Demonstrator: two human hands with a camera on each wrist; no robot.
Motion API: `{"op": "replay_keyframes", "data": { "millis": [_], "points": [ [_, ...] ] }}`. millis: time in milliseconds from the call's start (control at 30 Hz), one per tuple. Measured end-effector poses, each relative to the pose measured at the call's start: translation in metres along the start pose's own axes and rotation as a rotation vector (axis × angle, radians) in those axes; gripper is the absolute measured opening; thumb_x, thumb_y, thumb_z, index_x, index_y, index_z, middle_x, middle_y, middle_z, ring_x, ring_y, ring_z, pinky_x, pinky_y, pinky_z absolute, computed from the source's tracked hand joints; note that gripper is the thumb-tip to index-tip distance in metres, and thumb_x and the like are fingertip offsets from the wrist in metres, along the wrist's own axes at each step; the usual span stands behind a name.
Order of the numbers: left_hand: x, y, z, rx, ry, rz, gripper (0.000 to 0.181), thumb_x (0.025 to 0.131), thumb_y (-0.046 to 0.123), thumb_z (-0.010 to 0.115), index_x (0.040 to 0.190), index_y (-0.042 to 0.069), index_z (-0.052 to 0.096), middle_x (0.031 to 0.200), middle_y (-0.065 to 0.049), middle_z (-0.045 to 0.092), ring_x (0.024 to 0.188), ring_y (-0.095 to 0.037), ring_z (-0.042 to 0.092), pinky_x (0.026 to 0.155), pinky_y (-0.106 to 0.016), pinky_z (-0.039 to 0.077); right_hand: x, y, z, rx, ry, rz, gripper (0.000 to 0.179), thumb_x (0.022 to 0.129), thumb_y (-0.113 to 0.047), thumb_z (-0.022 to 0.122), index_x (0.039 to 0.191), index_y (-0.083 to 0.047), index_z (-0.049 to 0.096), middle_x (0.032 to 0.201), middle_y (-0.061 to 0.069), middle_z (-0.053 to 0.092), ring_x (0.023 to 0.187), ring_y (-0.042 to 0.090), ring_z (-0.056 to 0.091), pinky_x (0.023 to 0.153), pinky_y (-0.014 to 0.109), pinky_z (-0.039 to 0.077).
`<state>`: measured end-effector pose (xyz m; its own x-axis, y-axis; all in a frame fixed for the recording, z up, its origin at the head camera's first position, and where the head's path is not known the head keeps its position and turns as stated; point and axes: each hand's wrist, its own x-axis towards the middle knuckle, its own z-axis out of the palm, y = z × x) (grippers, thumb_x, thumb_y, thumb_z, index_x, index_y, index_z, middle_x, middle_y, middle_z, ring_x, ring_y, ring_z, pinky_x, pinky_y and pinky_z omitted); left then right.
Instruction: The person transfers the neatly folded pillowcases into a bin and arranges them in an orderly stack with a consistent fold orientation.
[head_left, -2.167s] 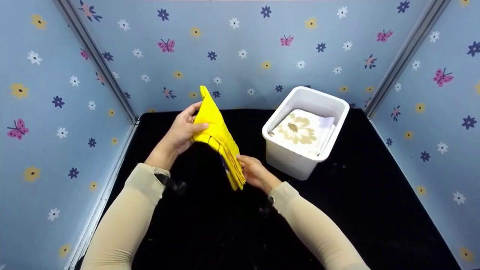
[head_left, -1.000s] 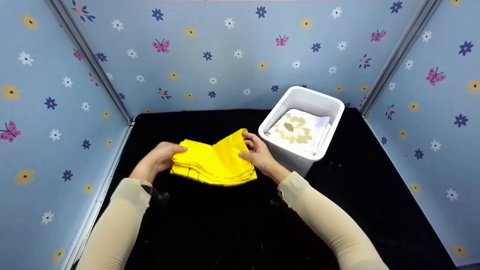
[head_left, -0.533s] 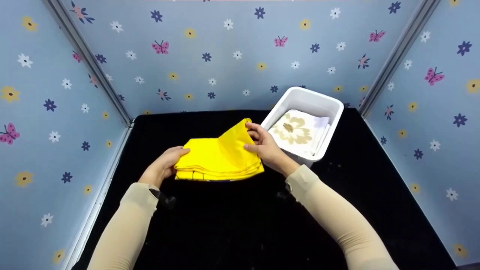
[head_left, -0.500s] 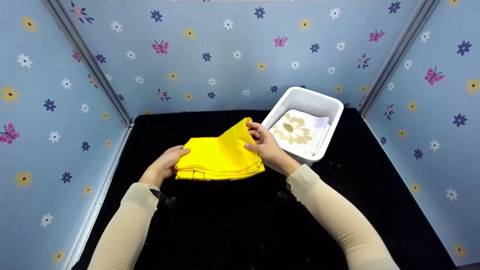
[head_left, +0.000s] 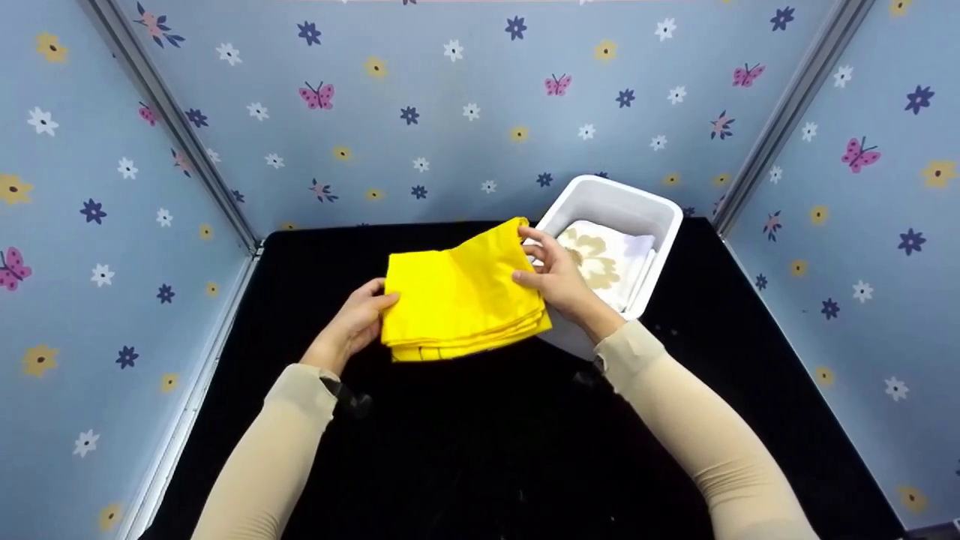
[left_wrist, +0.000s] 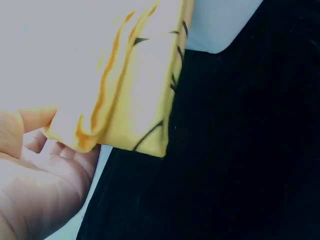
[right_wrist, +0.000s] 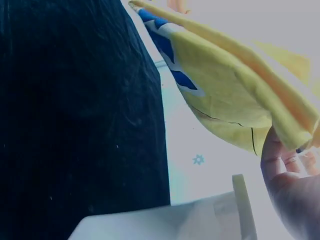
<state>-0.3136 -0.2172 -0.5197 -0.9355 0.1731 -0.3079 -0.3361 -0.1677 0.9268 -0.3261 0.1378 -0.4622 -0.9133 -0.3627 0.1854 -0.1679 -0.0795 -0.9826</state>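
A folded yellow cloth [head_left: 461,300] is held up above the black surface, level between both hands. My left hand [head_left: 354,322] pinches its left edge, thumb on top and fingers beneath. The right hand [head_left: 564,281] grips the other side, where a corner stands raised. In the left wrist view, the layered folds of the yellow cloth [left_wrist: 125,100] show black printed lines. The right wrist view reveals a blue and white print on the underside of the yellow cloth [right_wrist: 215,85]. Part of the right hand overlaps a white bin [head_left: 667,225] in the head view.
Inside the bin lies a folded white cloth [head_left: 606,259] with a beige flower. The black surface [head_left: 465,450] is bounded by blue patterned walls [head_left: 420,97] at the back and sides.
The yellow cloth was first upright and tilted, then turned level between the hands. Over the last second both hands have carried it rightward and slightly up, closer to the bin.
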Motion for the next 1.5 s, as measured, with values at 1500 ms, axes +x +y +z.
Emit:
{"op": "replay_keyframes", "data": {
  "millis": [1500],
  "points": [
    [0.017,0.021,0.068,-0.085,-0.011,-0.004,0.045,0.114,0.022,0.057,0.154,0.003,0.050,0.111,-0.009,0.073,0.090,-0.020,0.079,0.077,-0.034,0.069,-0.022,-0.031,-0.087,-0.099,0.071,0.491,0.016,0.100,0.005,0.071,0.109,-0.004,0.063,0.094,-0.002,0.074,0.083,0.011,0.074,0.075,0.026,0.067]
  ]
}}
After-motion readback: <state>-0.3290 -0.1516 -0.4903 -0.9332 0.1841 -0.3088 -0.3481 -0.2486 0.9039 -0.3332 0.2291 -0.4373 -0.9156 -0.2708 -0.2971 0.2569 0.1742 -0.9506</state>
